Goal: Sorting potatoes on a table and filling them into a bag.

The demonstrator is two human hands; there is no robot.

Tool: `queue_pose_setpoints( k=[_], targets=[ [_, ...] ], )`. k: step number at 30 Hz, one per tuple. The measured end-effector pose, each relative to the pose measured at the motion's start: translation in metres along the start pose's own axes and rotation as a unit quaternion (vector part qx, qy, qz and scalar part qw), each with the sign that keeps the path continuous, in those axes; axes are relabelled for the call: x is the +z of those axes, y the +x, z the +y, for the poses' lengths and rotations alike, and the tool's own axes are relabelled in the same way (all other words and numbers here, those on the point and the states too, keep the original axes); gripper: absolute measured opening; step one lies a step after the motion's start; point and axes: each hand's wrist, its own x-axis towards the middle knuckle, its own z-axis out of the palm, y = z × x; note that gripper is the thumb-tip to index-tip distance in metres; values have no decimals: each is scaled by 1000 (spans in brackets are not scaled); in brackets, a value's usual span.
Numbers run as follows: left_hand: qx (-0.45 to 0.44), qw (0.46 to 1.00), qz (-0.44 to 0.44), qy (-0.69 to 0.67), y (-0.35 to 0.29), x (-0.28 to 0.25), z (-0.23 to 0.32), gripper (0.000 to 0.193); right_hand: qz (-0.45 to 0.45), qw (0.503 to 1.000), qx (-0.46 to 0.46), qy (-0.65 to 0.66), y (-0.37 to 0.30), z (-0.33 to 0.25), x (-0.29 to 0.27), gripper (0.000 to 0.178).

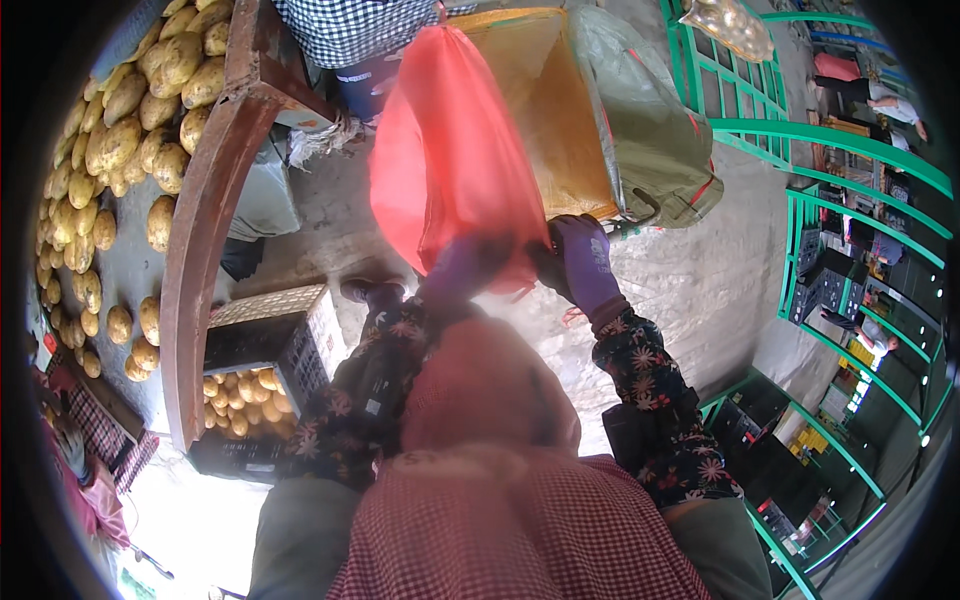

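A red mesh bag (450, 150) hangs in front of me, its near edge at my hands. My left hand (468, 265), in a purple glove, is closed on the bag's near edge; motion and the red mesh blur it. My right hand (582, 262), in a purple and dark glove, has its fingers closed on the bag's right edge. Just beyond that hand is a bent metal hook or handle (645, 212). Right of the red bag, an orange-yellow sack (545, 100) stands with its mouth wide, next to a grey-green sack (650, 150).
Many potatoes (125, 140) lie on a table at left, behind a rusty metal edge (200, 230). Below it sits a black crate (255, 345) holding potatoes. Green metal railings (830, 140) run along the right. A filled mesh bag (728, 28) lies there. Other people are around.
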Motion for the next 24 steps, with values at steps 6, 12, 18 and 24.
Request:
queue_pose_setpoints(
  k=[6, 12, 18, 24],
  targets=[
    [-150, 983, -82, 73, 11, 2, 18, 29, -22, 1000, 14, -5, 3, -4, -6, 24],
    [-9, 993, -14, 119, -27, -25, -30, 32, -28, 999, 11, -17, 5, -7, -4, 32],
    [62, 985, -163, 1, -19, -40, 27, 32, -249, 959, 32, -133, 26, -3, -15, 34],
    [-117, 960, -249, 44, -15, -21, 78, 37, -246, 963, 101, -44, 19, 11, -7, 36]
  ],
)
